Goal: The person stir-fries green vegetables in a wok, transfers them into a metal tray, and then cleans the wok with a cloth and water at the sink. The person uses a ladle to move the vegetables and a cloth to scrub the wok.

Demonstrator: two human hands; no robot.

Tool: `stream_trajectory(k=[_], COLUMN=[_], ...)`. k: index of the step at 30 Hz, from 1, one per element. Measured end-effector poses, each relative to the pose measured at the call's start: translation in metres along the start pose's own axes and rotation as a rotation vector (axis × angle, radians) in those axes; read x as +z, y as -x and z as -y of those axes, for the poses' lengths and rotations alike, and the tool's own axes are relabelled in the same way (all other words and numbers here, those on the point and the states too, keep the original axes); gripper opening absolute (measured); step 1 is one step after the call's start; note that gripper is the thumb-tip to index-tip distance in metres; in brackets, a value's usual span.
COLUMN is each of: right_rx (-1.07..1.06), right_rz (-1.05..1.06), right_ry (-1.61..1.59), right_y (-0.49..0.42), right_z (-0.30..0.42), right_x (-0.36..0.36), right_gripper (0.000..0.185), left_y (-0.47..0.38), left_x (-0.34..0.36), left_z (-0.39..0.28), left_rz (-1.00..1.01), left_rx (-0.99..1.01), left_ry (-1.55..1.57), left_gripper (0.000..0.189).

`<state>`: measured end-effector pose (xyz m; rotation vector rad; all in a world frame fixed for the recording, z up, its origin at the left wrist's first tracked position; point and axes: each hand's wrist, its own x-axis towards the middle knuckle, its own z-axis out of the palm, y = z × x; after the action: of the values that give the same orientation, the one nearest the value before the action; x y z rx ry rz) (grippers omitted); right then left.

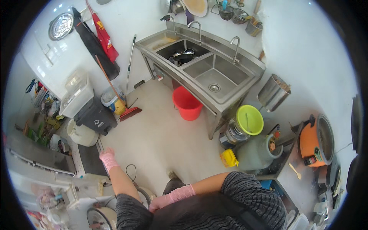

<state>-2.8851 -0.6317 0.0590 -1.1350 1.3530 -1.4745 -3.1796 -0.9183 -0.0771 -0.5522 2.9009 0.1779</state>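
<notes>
A pink glove covers my left hand (107, 153), which reaches out at the lower left over the floor, near a dark floor mat (91, 155) and a white bucket (82, 132). Its fingers are small and blurred, and nothing clear shows in them. In another pink glove, my right hand (156, 203) is close to my body at the bottom middle, beside a pale round container (146, 192). My apron partly hides its fingers, so I cannot see whether they hold anything. A black cable (131, 173) loops up between my two arms.
Ahead stands a steel three-basin sink (214, 73), pans in its middle basin, with a red bucket (188, 105) below. A broom (130, 113) and a grey bin (96, 116) are at left. A yellow jug (229, 158), a gas cylinder (253, 152) and a steel table (299, 189) are at right.
</notes>
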Motion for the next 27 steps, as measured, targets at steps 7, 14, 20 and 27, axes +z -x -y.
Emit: stream_trajectory(k=[7,14,20,27], right_rx=[0.11,0.17,0.217,0.336], right_rz=[-0.205,-1.225,-1.63,-1.74], right_ry=[0.02,-0.231,-0.338,-0.337], right_y=[0.0,0.164,0.246,0.282], right_z=[0.005,0.02,-0.011,-0.017], right_x=[-0.247,-0.412,-0.465,-0.546], right_gripper=[0.023,0.028,0.034,0.033], left_y=[-0.13,-0.178,-0.245,-0.31], left_x=[-0.143,-0.191,-0.113,-0.075], left_z=[-0.171,-0.451,-0.612,-0.743], left_rz=[-0.159,-0.269,-0.069,0.052], left_rx=[0.208,0.771,0.993,1.124], left_ry=[2.43,1.212,0.539,0.218], left_gripper=[0.032,0.03,0.029,0.023])
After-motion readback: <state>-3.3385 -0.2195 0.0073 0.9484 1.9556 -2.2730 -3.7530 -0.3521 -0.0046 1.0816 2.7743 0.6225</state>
